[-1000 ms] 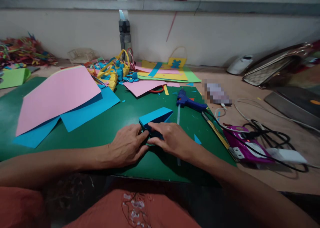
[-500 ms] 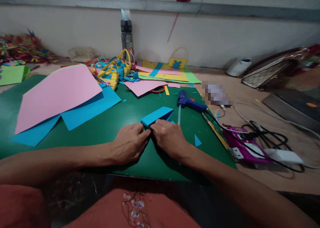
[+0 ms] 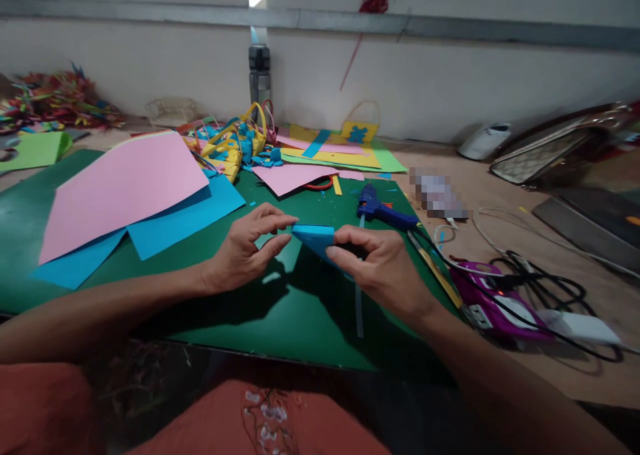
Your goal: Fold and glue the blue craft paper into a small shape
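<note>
A folded piece of blue paper (image 3: 314,235) is held above the green board (image 3: 210,322). My right hand (image 3: 383,262) pinches its right side between thumb and fingers. At the paper's left corner is my left hand (image 3: 250,245), its thumb and fingers apart. The left fingertips come right up to that corner, and whether they touch it I cannot tell. A blue glue gun (image 3: 385,210) lies just beyond my right hand, with a clear glue stick (image 3: 359,308) running toward me. A cutter knife (image 3: 437,272) lies along the board's right edge.
Pink sheets (image 3: 125,195) and blue sheets (image 3: 187,218) cover the board's left. Yellow paper baskets (image 3: 230,155), red-handled scissors (image 3: 320,186) and a bottle (image 3: 259,75) stand or lie farther back. At right are a purple power strip (image 3: 500,302), tangled cables and a blurred-out object (image 3: 440,192).
The blue paper has been lifted off the board and turned. My left hand has loosened from it and moved slightly left; my right hand has shifted right, still gripping the paper.
</note>
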A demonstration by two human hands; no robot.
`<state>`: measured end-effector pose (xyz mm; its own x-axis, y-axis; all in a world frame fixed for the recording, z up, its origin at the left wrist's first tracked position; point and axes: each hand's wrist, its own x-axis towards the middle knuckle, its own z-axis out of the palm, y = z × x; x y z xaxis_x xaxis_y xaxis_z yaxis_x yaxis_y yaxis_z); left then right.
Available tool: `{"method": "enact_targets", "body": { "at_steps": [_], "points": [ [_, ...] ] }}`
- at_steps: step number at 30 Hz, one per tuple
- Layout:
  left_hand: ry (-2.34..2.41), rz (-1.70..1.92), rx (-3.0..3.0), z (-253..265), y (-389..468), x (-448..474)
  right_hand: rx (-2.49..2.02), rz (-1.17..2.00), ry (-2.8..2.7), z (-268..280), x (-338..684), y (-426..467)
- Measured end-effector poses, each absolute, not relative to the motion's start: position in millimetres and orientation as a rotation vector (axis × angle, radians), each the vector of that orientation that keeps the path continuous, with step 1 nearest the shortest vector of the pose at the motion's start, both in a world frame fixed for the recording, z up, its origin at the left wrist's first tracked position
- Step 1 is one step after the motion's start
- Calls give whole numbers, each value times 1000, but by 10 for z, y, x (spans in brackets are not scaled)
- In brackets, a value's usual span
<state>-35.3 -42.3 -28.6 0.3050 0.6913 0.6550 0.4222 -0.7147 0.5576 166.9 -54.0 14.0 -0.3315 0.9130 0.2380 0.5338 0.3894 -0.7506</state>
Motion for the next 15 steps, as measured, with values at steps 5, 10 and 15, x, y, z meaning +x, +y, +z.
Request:
{"method": "enact_targets", "body": {
  "at_steps": [5,10,15],
  "points": [
    [1007,1415,2352,-251,-400,-349,-1229,735,-1976,180,1664,-584],
    [990,1400,2296,-203,-400,-324,-1244,814,-1947,219,1675,-599],
    [1049,1343,1988,-175,-437,-293,-1246,929,-1849,201,1675,-588]
  ]
}}
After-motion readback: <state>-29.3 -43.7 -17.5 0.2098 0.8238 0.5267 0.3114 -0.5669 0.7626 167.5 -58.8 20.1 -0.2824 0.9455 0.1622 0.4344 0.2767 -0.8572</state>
